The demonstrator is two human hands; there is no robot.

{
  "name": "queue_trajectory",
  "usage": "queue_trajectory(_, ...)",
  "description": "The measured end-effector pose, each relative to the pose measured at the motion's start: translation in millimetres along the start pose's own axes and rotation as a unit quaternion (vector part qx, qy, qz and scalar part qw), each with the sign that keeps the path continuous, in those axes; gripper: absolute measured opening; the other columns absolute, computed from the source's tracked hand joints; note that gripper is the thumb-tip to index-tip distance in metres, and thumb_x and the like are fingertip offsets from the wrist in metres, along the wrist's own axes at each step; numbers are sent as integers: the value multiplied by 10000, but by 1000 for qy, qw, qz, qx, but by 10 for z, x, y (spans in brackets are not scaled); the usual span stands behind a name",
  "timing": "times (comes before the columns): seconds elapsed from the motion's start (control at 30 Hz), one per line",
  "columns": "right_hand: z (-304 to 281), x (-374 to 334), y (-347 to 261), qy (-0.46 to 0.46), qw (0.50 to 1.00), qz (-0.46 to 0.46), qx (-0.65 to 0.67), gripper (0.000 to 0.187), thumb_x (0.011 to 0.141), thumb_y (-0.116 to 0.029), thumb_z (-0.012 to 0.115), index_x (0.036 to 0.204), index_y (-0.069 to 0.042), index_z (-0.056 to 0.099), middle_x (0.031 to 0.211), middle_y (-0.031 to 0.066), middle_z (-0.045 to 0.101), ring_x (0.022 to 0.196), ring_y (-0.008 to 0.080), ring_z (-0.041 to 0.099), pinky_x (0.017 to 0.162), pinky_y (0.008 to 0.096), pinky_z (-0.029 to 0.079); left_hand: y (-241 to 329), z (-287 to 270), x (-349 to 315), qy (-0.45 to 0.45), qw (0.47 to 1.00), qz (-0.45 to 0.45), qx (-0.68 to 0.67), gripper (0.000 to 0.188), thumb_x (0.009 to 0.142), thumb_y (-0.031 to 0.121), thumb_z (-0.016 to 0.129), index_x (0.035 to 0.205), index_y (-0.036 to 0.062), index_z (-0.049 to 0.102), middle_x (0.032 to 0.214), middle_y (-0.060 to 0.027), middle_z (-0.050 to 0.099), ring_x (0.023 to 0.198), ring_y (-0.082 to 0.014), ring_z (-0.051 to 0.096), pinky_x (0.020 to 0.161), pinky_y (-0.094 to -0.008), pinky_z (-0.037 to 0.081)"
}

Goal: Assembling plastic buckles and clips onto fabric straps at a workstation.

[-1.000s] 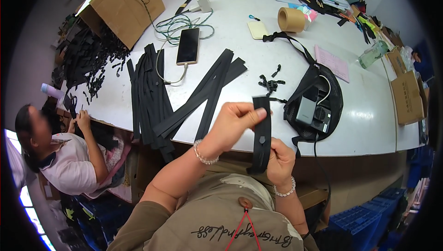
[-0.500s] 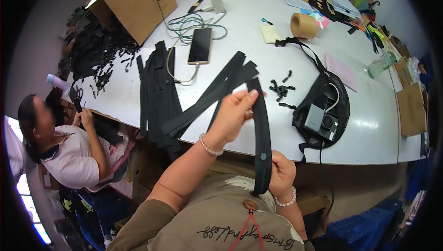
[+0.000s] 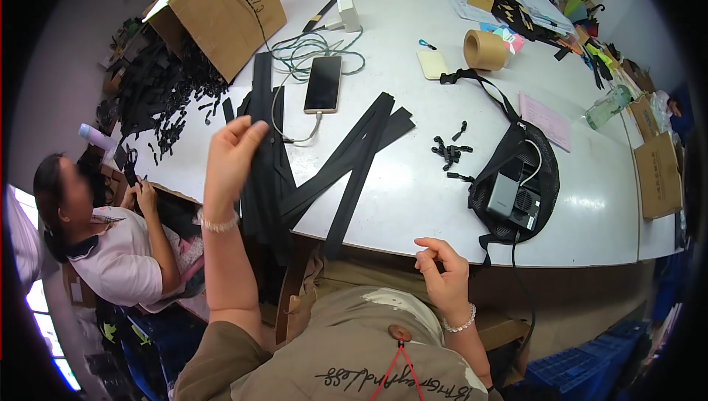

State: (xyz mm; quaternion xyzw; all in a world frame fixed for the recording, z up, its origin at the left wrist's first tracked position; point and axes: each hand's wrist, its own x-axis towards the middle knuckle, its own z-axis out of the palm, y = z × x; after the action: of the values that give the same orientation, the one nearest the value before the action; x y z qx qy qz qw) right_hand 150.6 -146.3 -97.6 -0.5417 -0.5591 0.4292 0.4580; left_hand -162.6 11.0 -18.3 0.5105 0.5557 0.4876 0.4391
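Note:
My left hand [image 3: 234, 158], its thumb and fingers pinched together, is at the edge of a long black zipper strip [image 3: 263, 91] lying over a pile of similar strips [image 3: 284, 165] at the table's left front. My right hand [image 3: 445, 276] hovers in front of the table edge, fingers apart and holding nothing. Between the hands, more black strips [image 3: 358, 172] cross one another, one hanging over the front edge. Several small black zipper pulls [image 3: 450, 152] lie loose right of the strips.
A phone [image 3: 323, 84] with a coiled cable lies behind the strips. At back left, a cardboard box [image 3: 228, 18] stands by heaped black parts. On the right are a black mesh bag [image 3: 549, 180] with a device, a tape roll [image 3: 484, 50] and a bottle [image 3: 609, 106]. Another person [image 3: 122, 239] sits at left.
My left hand has carried the zipper strip from in front of my body leftward onto the pile. My right hand has let go of its lower end and opened.

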Motion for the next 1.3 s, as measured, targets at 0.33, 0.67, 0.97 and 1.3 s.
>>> queue_trajectory(0.33, -15, -51, 27, 17, 999, 32, -5, 134, 861, -30, 562, 971, 17, 621, 672, 12, 588, 620, 57, 539, 570, 190, 431, -622, 1008, -82, -76, 917, 7, 391, 509, 697, 407, 737, 947, -25, 634, 821, -156, 647, 749, -263, 635, 684, -336, 495)
queue_trajectory(0.67, -41, -92, 125, 17, 998, 59, 13, 112, 868, -31, 558, 932, 22, 633, 673, 13, 590, 613, 52, 536, 562, 189, 431, -957, 1337, -180, -22, 896, 122, 426, 357, 687, 143, 704, 960, -45, 572, 840, -162, 620, 811, -297, 610, 764, -370, 486)
queue_trajectory(0.97, -12, 43, 336, -39, 990, 92, 98, 207, 897, -76, 534, 1060, 42, 585, 848, 69, 617, 773, 94, 579, 669, 215, 467, -703, 1420, -339, -90, 945, 26, 314, 274, 701, 103, 696, 913, -4, 561, 813, -121, 609, 732, -241, 604, 700, -324, 483)
queue_trajectory(1.3, -205, 455, 165, 149, 926, 60, 341, 403, 904, -28, 494, 1290, 48, 404, 897, 133, 631, 776, 171, 632, 688, 284, 548, -392, 1487, -1241, -387, 912, -82, 105, 218, 765, 128, 725, 878, 7, 583, 652, 19, 545, 597, -41, 483, 544, -208, 419)
